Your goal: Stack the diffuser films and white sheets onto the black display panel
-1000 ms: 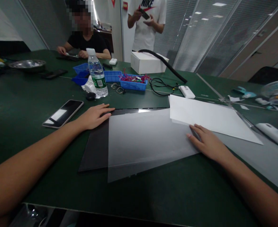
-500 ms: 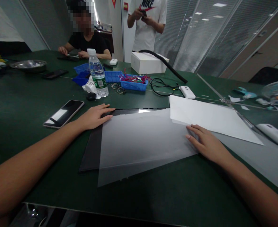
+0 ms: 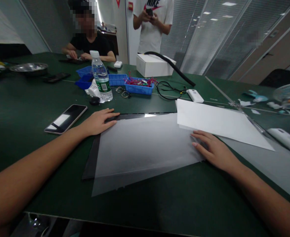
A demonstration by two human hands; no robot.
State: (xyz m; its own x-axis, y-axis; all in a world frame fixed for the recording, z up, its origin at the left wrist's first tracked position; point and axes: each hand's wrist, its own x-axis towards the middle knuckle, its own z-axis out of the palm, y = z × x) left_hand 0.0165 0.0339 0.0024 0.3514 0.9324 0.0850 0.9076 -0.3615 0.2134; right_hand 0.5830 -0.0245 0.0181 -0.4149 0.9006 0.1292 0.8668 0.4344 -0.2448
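**Grey translucent sheet [image 3: 145, 148] lying askew over a dark panel [image 3: 89, 166]**

You have the sheet flat in front of you, near the middle of the near edge of the green bench [image 3: 159, 204]. Its long axis runs left to right, slanted against that edge: the left end comes closer to you, the right end sits farther off. The near left corner points toward the bench's near edge and overhangs the panel's near side, while a dark strip of the panel shows along the left.

Your left hand [image 3: 99, 121] lies on the panel's far left corner, fingers stretched to the right, thumb tip at the sheet's far left corner. That grip is loose and spread, closed around nothing. Your right hand [image 3: 212, 146] rests on the sheet's right end, fingers pointing left; its grip is parted, thumb clear of the fingers, though you cannot tell how firmly it presses.

White paper [image 3: 221, 123] covers the sheet's far right corner, its long axis angling toward the bench's right side. Left of your left hand, a phone [image 3: 66, 119] lies diagonally. Toward the bench's far edge stand a water bottle [image 3: 102, 77] and a white box [image 3: 156, 65].
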